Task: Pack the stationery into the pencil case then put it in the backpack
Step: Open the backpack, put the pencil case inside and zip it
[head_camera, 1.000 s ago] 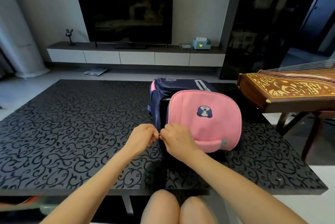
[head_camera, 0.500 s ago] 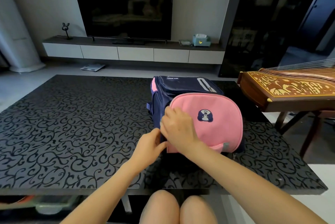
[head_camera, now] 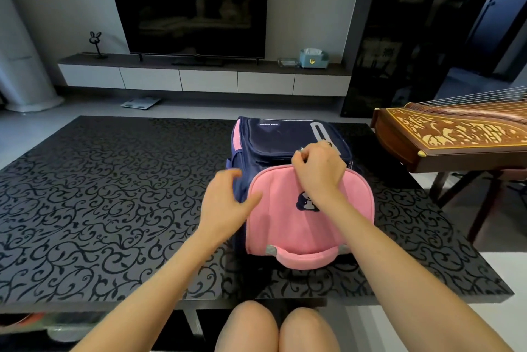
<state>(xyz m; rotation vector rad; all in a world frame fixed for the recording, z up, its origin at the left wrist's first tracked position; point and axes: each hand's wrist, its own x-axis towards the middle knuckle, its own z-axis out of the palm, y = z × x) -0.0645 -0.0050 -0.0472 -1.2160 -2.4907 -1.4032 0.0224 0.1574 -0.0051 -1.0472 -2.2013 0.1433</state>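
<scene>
A navy and pink backpack lies on the black patterned table, its pink flap with a small animal logo facing me. My right hand is at the flap's top edge, fingers pinched on what looks like the zipper pull. My left hand rests against the backpack's left side with the fingers spread, holding nothing. No pencil case or stationery is visible.
A wooden stringed zither on a stand sits close to the table's right edge. Beyond the table are a TV, a low cabinet with a tissue box, and a scale on the floor.
My right hand has travelled from the backpack's lower left corner up along its edge to the top. My left hand let go of the corner and now steadies the left side.
</scene>
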